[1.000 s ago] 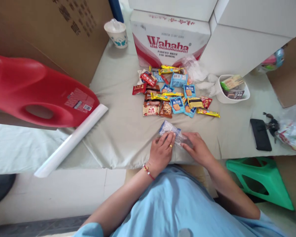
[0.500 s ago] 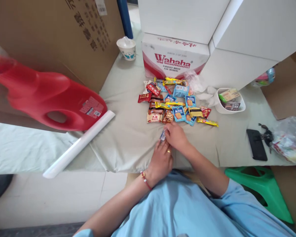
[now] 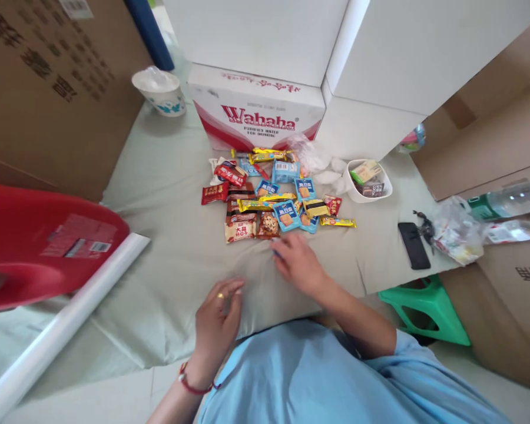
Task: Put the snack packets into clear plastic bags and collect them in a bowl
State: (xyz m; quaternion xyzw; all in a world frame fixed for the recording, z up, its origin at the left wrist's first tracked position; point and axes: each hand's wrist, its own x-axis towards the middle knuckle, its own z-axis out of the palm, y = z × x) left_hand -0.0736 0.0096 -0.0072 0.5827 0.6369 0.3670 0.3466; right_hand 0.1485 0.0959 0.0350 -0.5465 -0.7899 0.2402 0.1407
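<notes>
My left hand (image 3: 216,321) hovers over the near side of the cloth, loosely curled and with nothing visible in it. Over the cloth just in front of the snack pile, my right hand (image 3: 301,264) pinches a small blue wrapper (image 3: 277,254), mostly covered by the fingers and blurred. Closest to those fingers lie a brown cookie packet (image 3: 268,225) and a blue cracker packet (image 3: 287,216). A cream packet (image 3: 241,231), red packets (image 3: 231,174) and yellow sticks (image 3: 338,222) belong to the same pile.
A Wahaha carton (image 3: 258,121) stands behind the snacks. To the right are a white tub (image 3: 350,188) with packets, a phone (image 3: 414,245), keys and plastic bottles (image 3: 512,200). A red jug (image 3: 53,235), white roll (image 3: 66,318) and paper cup (image 3: 161,97) occupy the left.
My hands were together around the small wrapper. The left has come away toward the left, while the right keeps the wrapper. The view has shifted to the right.
</notes>
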